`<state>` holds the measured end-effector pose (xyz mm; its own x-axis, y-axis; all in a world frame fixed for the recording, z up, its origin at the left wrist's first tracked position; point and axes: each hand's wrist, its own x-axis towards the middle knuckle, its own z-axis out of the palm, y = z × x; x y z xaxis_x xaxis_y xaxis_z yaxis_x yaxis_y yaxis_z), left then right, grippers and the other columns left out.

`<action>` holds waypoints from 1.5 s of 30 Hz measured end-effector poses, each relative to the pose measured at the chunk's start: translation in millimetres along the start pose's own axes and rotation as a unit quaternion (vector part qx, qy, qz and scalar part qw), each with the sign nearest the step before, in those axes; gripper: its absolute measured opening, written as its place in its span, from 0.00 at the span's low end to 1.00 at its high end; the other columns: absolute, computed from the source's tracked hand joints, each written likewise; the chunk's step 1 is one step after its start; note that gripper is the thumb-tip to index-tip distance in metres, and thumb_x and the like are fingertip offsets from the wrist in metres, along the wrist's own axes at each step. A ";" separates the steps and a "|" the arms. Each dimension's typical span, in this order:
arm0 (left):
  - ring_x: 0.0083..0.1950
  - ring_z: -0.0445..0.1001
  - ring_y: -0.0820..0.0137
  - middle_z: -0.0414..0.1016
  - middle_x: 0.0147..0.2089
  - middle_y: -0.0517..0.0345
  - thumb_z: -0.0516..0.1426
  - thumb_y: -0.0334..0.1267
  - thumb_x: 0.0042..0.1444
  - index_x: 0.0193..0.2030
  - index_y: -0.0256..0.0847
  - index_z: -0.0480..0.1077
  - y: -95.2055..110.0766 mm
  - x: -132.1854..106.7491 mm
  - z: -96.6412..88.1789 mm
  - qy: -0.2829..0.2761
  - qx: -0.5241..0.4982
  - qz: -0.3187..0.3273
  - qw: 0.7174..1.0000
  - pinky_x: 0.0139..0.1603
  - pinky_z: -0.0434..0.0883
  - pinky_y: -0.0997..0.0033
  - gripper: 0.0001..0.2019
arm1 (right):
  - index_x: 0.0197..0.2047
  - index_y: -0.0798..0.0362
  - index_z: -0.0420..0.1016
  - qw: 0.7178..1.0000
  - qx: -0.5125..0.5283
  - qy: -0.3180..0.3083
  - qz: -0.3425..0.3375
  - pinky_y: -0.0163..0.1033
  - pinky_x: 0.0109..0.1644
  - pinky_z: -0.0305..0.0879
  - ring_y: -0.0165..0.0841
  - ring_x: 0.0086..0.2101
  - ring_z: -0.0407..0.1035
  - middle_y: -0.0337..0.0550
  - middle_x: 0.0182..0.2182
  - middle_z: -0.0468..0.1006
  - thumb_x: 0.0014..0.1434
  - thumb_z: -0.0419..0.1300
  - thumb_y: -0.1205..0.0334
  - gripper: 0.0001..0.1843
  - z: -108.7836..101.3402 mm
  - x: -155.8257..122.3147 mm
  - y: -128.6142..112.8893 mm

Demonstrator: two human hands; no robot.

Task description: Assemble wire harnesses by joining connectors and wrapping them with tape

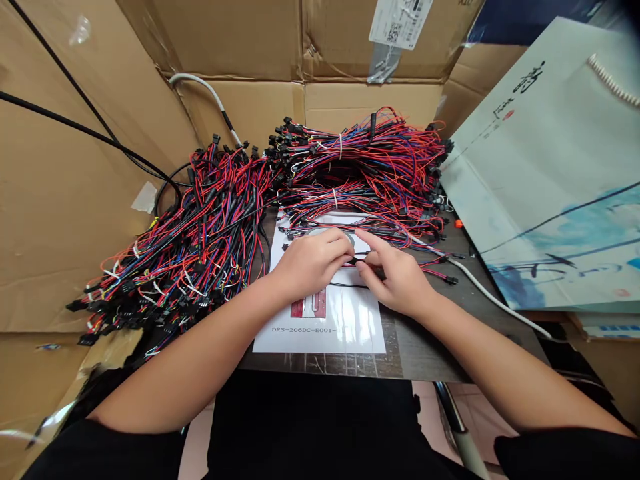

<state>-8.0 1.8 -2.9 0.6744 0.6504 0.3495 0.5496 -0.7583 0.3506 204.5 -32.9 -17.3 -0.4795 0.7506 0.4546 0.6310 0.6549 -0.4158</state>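
My left hand [316,261] is closed, its fingertips pinched on a thin wire harness [439,272] over the printed sheet. Opposite it, my right hand [395,275] grips the same harness between thumb and bent fingers, with the index finger stretched out. A short black section [356,261] of the harness shows between the two hands. Red and dark wires run out to the right past my right hand and end in small black connectors [451,281]. Behind my fingertips a grey rounded thing [350,239] is mostly hidden, so I cannot tell what it is.
A printed sheet [320,337] lies under clear film on the dark table [425,353]. Tied wire bundles [370,150] are stacked behind my hands. A loose wire heap [210,227] lies left. A white cable [487,287] and paper bag [560,167] are right; cardboard [250,40] encloses the back.
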 end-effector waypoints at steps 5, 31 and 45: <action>0.41 0.74 0.70 0.75 0.41 0.58 0.50 0.38 0.67 0.42 0.42 0.72 2.1 0.2 1.9 -0.002 0.034 -0.006 0.999 0.35 0.65 0.72 0.10 | 0.70 0.55 0.53 0.997 0.011 -0.030 0.068 0.39 0.39 0.63 0.33 0.26 0.67 0.32 0.22 0.76 0.68 0.53 0.58 0.30 -6.7 3.4 -5.4; 0.44 0.76 0.70 0.78 0.43 0.55 0.50 0.36 0.67 0.47 0.41 0.75 -2.3 -2.5 8.5 0.049 0.013 0.038 0.998 0.40 0.70 0.71 0.12 | 0.29 0.55 0.75 0.961 -0.160 -0.220 -0.055 0.42 0.39 0.48 0.31 0.27 0.65 0.44 0.27 0.79 0.68 0.50 0.63 0.18 -25.2 35.6 -0.2; 0.42 0.77 0.69 0.79 0.41 0.56 0.50 0.35 0.66 0.45 0.41 0.74 -1.4 -0.5 11.0 0.058 0.016 0.025 0.998 0.44 0.71 0.69 0.11 | 0.22 0.55 0.73 0.956 -0.225 -0.075 -0.170 0.42 0.34 0.46 0.30 0.21 0.58 0.42 0.18 0.72 0.62 0.52 0.64 0.18 -9.8 31.4 11.8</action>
<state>-3.7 2.0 -13.0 0.6408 0.6117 0.4638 0.5337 -0.7893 0.3036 202.9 -2.4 -0.2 -0.7648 0.5269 0.3707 0.6053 0.7847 0.1334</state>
